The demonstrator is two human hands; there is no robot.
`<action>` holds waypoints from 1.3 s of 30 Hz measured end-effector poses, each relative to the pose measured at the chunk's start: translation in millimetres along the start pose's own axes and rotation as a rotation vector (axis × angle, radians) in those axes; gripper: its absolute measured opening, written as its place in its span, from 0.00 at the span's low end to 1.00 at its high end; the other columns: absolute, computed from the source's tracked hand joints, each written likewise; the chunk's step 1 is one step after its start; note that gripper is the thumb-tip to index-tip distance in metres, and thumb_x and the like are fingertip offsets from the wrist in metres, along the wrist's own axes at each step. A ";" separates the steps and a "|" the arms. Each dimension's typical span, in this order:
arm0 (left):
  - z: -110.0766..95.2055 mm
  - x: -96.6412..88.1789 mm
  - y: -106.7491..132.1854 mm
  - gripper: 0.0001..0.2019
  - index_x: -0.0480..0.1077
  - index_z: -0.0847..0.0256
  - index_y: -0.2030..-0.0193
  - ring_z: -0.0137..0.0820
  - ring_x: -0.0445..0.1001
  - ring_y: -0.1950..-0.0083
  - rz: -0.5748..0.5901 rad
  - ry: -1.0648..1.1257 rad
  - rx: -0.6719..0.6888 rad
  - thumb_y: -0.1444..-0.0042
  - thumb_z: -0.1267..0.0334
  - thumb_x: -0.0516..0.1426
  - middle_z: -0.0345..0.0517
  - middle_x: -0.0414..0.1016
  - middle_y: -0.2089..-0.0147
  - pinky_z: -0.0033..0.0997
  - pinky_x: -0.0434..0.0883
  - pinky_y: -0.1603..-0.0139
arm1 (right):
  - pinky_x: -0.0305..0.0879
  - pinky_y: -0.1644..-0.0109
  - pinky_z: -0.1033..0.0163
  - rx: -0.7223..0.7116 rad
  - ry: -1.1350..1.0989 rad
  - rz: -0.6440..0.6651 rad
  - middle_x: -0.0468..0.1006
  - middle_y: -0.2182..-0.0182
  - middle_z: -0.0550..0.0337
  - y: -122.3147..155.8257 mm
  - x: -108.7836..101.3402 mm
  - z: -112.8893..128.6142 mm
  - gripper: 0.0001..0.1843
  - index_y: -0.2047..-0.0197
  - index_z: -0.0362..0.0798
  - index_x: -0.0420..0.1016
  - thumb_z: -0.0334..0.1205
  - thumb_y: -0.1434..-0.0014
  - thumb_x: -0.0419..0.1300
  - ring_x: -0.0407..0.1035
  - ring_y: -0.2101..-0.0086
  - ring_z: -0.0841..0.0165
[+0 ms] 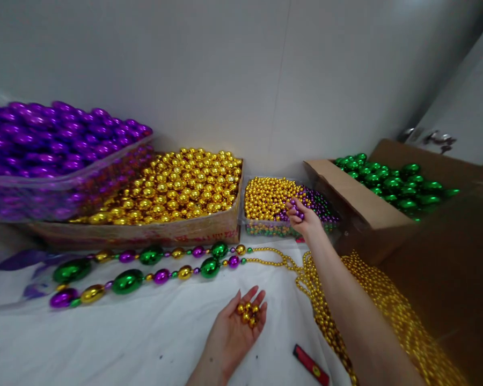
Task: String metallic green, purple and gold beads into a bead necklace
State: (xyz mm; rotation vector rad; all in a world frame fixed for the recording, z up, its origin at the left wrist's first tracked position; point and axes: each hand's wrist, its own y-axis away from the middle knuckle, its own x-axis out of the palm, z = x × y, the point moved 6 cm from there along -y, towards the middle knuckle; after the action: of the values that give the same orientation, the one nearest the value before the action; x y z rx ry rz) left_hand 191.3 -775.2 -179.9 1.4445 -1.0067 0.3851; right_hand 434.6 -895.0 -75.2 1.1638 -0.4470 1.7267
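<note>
Palm up above the white cloth, my left hand (239,327) is cupped with several small gold beads (248,313) resting in it. My right hand (301,217) reaches over the clear plastic tub (261,227), its fingers curled around a few small purple beads (296,210). Inside the tub, small gold beads (268,193) fill the left part, with purple and dark green beads (316,201) on the right. A bead necklace (161,276) of large green, gold and purple beads lies doubled on the cloth, its ends running into thin gold bead strands (271,256).
Large purple beads (56,134) heap a bin at the left. A cardboard box (209,236) of gold beads stands beside it, and another box (354,193) holds green beads at the right. Gold bead strands (390,300) pile below my right arm, near a red tool (310,364).
</note>
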 end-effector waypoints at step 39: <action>19.1 -54.9 15.9 0.20 0.67 0.68 0.48 0.44 0.72 0.48 0.177 -0.010 -0.004 0.39 0.55 0.49 0.61 0.72 0.48 0.45 0.66 0.46 | 0.63 0.77 0.69 0.074 0.473 -0.304 0.77 0.60 0.48 183.6 -122.7 -157.8 0.14 0.58 0.45 0.69 0.45 0.39 0.50 0.74 0.66 0.67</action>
State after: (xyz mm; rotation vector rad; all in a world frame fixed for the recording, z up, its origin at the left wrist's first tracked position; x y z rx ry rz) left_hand 142.1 -771.6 -214.6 1.3597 -1.1469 0.5039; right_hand 206.3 -928.6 -218.1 0.7861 0.0797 1.6857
